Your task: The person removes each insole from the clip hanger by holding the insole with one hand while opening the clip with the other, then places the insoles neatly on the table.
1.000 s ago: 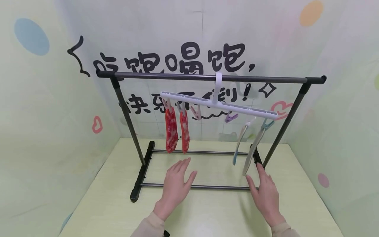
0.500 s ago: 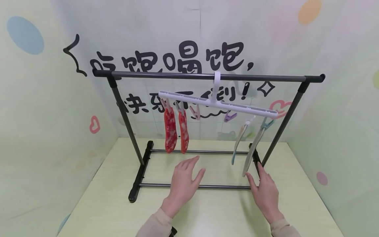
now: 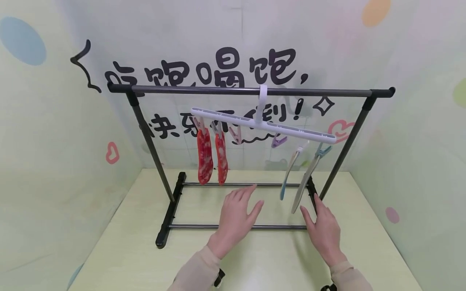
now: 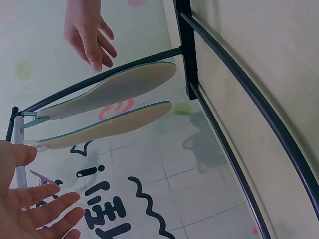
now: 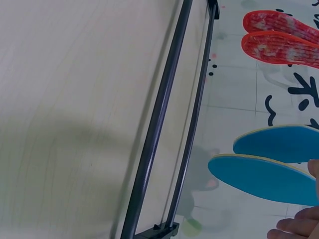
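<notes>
- At the far left, one upright of the black rack stands over the pale tabletop.
- Two red insoles hang side by side, clipped under the raised end of the tilted lilac hanger.
- Next comes a pink clip.
- Below it, in front of the rack's base, the left hand has its fingers extended, thumb spread wide.
- A purple clip follows.
- Two pale insoles with blue undersides hang at the lower end.
- Rightmost, the right hand is just beside them, apart, its thumb spread wide from its fingers.
</notes>
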Available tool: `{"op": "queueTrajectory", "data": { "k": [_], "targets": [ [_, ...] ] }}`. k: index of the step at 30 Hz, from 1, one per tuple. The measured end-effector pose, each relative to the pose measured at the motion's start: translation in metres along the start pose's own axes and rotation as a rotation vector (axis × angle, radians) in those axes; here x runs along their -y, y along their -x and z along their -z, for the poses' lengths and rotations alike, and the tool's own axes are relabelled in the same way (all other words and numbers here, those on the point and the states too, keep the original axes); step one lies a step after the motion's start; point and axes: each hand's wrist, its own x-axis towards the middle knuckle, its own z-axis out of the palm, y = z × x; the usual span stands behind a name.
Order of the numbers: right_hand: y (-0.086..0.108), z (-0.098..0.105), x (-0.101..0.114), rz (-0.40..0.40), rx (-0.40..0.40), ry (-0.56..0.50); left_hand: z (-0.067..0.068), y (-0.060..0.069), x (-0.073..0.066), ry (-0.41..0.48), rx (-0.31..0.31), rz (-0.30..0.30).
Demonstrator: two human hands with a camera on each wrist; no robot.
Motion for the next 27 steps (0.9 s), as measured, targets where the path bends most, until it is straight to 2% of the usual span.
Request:
{"op": "queueTrajectory", "data": {
  "k": [8,15,27],
  "targets": [
    [-0.002,-0.001,0.001,0.003,0.006,0.006,0.000,-0.009,-0.010,0.004,0.021,-0.035],
    [-0.005,-0.004,-0.001,-0.002,0.026,0.013,-0.002,-0.017,-0.019,-0.006,-0.008,-0.089],
    [-0.012,-0.010,-0.002,0.017,0.040,0.021,0.001,-0.035,-0.035,-0.009,-0.014,-0.126]
  ]
}}
